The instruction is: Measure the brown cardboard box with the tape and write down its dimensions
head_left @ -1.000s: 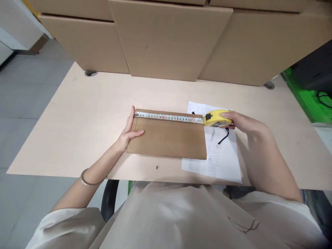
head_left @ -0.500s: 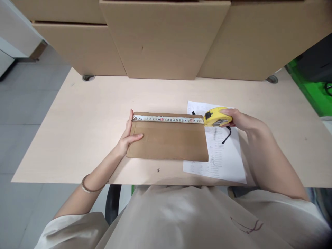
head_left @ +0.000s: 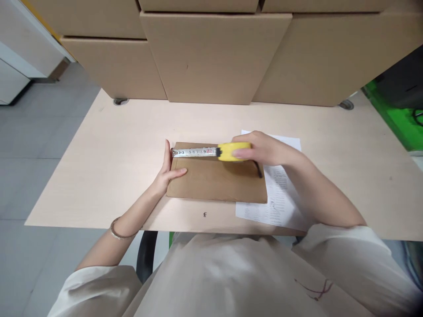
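Note:
A flat brown cardboard box (head_left: 218, 182) lies on the table, its right end over a printed sheet of paper (head_left: 280, 198). My left hand (head_left: 170, 171) grips the box's left end, thumb on top and fingers along the edge. My right hand (head_left: 261, 149) is closed around a yellow tape measure (head_left: 229, 152), held over the far part of the box. Its metal blade (head_left: 194, 152) runs left along the box's far side, with the hooked end by my left fingers. A black wrist strap (head_left: 257, 169) hangs from the tape case.
Large cardboard boxes (head_left: 214, 57) stand stacked along the table's back. The pale tabletop (head_left: 99, 176) has cable holes (head_left: 120, 101) near its back corners and a small dark mark (head_left: 205, 214) in front of the box. A green surface (head_left: 393, 114) is at right.
My right hand has moved left with the tape measure, from the box's right end to over its middle. The exposed blade is shorter. My left hand keeps its hold on the box.

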`<state>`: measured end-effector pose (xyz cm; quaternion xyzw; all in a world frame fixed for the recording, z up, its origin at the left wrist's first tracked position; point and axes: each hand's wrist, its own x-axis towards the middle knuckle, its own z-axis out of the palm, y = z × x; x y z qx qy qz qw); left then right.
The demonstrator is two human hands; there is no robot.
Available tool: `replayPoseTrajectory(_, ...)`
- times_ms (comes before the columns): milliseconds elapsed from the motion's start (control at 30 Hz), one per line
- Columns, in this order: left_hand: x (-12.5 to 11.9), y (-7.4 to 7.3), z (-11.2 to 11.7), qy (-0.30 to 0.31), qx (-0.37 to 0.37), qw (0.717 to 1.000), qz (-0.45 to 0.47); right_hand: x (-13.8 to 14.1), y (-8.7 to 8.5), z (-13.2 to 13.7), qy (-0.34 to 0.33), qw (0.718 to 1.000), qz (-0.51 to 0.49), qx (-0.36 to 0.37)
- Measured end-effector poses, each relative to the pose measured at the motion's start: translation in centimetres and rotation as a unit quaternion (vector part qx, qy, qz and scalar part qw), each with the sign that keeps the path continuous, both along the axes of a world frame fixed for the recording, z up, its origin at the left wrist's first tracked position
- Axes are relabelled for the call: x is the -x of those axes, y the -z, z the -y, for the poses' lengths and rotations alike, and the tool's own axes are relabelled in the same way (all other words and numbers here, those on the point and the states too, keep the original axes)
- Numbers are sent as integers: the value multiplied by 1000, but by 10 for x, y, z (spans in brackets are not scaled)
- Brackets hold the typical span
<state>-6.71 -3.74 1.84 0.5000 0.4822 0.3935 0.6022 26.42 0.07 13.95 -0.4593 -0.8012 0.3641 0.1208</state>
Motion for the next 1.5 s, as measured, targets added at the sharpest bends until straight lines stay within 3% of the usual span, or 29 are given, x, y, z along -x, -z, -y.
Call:
replayPoseTrajectory(167,-1,5,-2,2,4,1000,25,52,-4,19,-10,984,140,-111)
replayPoseTrajectory(333,-3,0,-1,9,-3,1000,26,55,17,45,27,959,176,-222)
replayPoseTrajectory(433,-2,-4,0,6,0,1000,25,52,28,58,50,946,204,-248)
replayPoseTrajectory(567,-4,-15,4,-6,32,999,7,30,23,67,81,956,198,-201)
replayPoseTrajectory(633,-6,-21,6,-14,49,999,-9,5,16,67,135,959,177,-175)
replayPoseTrajectory(733,-8,-29,9,-23,52,998,-25,-40,14,62,239,933,242,-118)
replayPoseTrajectory(867,-9,-32,11,-33,63,997,-33,-69,37,58,180,934,303,49)
replayPoseTrajectory(967,-8,-32,11,-41,70,996,-36,-66,56,59,143,940,296,86)
replayPoseTrajectory(1067,-7,-30,11,-42,60,997,-33,-71,65,57,133,960,229,87)
replayPoseTrajectory(1167,-7,-31,12,-44,63,997,-25,-98,70,49,182,976,25,117)
replayPoseTrajectory(1267,-9,-34,13,-48,74,996,-20,-134,80,39,297,934,-164,110)
replayPoseTrajectory(1367,-11,-37,14,-50,79,995,-20,-159,97,32,383,886,-247,87)
replayPoseTrajectory(1433,-11,-37,14,-56,79,995,-26,-166,107,31,400,880,-245,72)
replayPoseTrajectory(1500,-10,-36,14,-57,75,995,-37,-170,112,32,390,892,-222,61)
